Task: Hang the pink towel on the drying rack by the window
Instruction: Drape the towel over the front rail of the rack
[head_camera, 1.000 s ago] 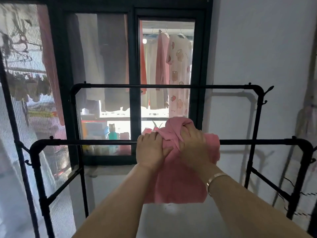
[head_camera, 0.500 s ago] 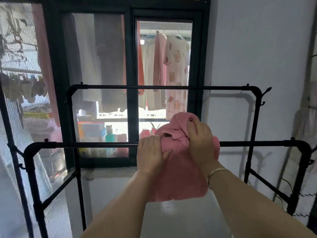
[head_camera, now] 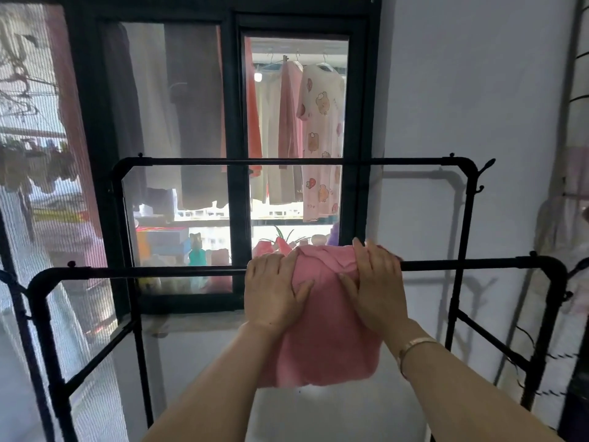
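The pink towel (head_camera: 322, 330) is draped over the near top rail (head_camera: 143, 272) of the black drying rack (head_camera: 541, 314), roughly mid-span, in front of the dark-framed window (head_camera: 237, 122). Its front fold hangs down toward the person and its crown bunches up over the rail; how much cloth falls on the far side cannot be seen. The left hand (head_camera: 274, 291) lies flat on the towel's left edge, fingers straight and close together over the top of the rail, thumb spread onto the cloth. The right hand (head_camera: 376, 288) lies likewise on the right edge, fingers straight and reaching over the crown, thumb angled inward. Neither hand pinches; both press and smooth.

I judge the towel soft, limp and light: it will take any shape the hands give it, wrinkle readily, and slide off a smooth metal rail if the two falls are uneven. It is best taken by its side edges or corners near the rail and drawn outward, so that it opens to full width and balances front against back.

Against the frame half a second back, the right hand no longer clutches a raised wad of cloth above the rail; that lump has been pushed down and flattened, both hands have opened out, and they now sit farther apart with more towel showing between them. The hanging front fold looks longer and wider
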Demonstrator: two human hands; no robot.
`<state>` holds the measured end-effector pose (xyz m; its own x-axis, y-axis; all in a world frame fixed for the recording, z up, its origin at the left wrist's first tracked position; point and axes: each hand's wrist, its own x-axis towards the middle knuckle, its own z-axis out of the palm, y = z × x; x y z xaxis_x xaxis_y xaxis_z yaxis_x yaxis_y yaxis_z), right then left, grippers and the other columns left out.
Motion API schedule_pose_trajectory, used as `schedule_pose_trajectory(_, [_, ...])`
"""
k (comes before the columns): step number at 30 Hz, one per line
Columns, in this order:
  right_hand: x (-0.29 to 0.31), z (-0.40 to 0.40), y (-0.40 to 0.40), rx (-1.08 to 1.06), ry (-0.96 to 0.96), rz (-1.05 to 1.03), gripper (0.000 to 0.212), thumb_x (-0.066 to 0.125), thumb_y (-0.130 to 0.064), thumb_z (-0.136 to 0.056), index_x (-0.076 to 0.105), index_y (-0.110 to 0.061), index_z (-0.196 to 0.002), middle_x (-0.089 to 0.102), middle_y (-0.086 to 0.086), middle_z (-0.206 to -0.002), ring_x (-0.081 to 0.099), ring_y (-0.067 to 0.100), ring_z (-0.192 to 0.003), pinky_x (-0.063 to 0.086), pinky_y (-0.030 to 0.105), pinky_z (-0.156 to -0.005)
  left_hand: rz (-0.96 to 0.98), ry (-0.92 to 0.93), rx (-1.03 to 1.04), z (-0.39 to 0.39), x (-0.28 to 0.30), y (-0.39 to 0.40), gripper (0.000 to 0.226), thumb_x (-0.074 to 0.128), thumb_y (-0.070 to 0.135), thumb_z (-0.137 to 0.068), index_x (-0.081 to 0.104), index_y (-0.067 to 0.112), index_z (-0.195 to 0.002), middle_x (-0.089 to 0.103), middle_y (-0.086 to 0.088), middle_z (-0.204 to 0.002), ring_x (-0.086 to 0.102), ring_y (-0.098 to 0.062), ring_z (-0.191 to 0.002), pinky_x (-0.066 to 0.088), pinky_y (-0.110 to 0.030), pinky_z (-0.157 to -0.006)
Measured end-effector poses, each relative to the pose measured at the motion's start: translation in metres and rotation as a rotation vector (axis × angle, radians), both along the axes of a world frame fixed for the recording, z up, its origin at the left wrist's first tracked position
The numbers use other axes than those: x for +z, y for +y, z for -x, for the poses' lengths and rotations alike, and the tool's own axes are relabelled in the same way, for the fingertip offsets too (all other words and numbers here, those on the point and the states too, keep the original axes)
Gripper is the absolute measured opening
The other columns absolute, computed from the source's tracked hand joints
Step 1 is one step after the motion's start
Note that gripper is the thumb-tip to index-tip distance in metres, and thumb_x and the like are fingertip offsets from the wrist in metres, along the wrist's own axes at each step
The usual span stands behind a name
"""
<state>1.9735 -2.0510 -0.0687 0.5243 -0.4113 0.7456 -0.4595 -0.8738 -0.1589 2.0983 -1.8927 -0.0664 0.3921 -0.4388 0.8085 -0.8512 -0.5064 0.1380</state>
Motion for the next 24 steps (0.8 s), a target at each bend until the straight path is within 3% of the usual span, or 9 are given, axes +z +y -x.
schedule_pose_trajectory(9, [0.009,-0.004,0.007,0.040,-0.131,-0.047,0.079,0.046,-0.061,-0.087,0.014,-0.027,-0.150,0.008,0.017,-0.159,0.019,0.035,-0.144,0.018,0.053,-0.114,0.156,0.170,-0.126,0.001,0.014,0.006,0.022,0.056,0.030,-0.095,0.072,0.023,-0.108,0.067,-0.001,-0.099,0.056,-0.024,-0.097,0.038,-0.038,-0.093])
schedule_pose_trajectory(12, [0.016,-0.007,0.009,0.069,-0.203,-0.090,0.085,0.055,-0.059,-0.083,0.017,-0.023,-0.150,0.009,0.016,-0.159,0.018,0.033,-0.144,0.020,0.055,-0.113,0.153,0.191,-0.127,0.001,0.016,0.007,0.023,0.054,0.031,-0.096,0.072,0.023,-0.107,0.066,0.000,-0.101,0.055,-0.022,-0.098,0.036,-0.036,-0.095])
schedule_pose_trajectory(15, [0.015,-0.008,0.011,0.019,-0.207,-0.078,0.078,0.050,-0.060,-0.085,0.026,-0.019,-0.147,0.021,0.016,-0.156,0.024,0.032,-0.142,0.021,0.054,-0.112,0.170,0.186,-0.139,0.003,0.014,0.007,0.021,0.056,0.030,-0.095,0.073,0.023,-0.105,0.067,0.000,-0.099,0.055,-0.022,-0.097,0.036,-0.036,-0.094])
schedule_pose_trajectory(19, [0.011,-0.010,0.013,-0.018,-0.140,-0.019,0.059,0.034,-0.057,-0.088,0.059,-0.015,-0.122,0.060,0.011,-0.125,0.051,0.030,-0.119,0.032,0.052,-0.107,0.193,0.178,-0.140,0.001,0.012,0.007,0.020,0.058,0.029,-0.094,0.073,0.023,-0.106,0.067,0.000,-0.098,0.055,-0.022,-0.096,0.036,-0.034,-0.094])
schedule_pose_trajectory(22, [0.017,-0.011,0.013,0.036,-0.268,-0.091,0.037,0.044,-0.039,-0.090,0.069,-0.012,-0.095,0.068,0.006,-0.096,0.059,0.028,-0.094,0.039,0.045,-0.095,0.200,0.182,-0.138,0.001,0.011,0.005,0.021,0.058,0.031,-0.094,0.073,0.023,-0.106,0.067,0.001,-0.098,0.055,-0.021,-0.097,0.034,-0.032,-0.094])
schedule_pose_trajectory(24, [0.023,-0.013,0.015,0.074,-0.363,-0.212,0.022,0.054,-0.024,-0.090,0.071,-0.011,-0.083,0.068,0.006,-0.086,0.058,0.027,-0.087,0.037,0.041,-0.092,0.218,0.187,-0.148,0.001,0.010,0.004,0.020,0.059,0.031,-0.094,0.074,0.023,-0.105,0.067,0.001,-0.098,0.055,-0.020,-0.097,0.033,-0.032,-0.094])
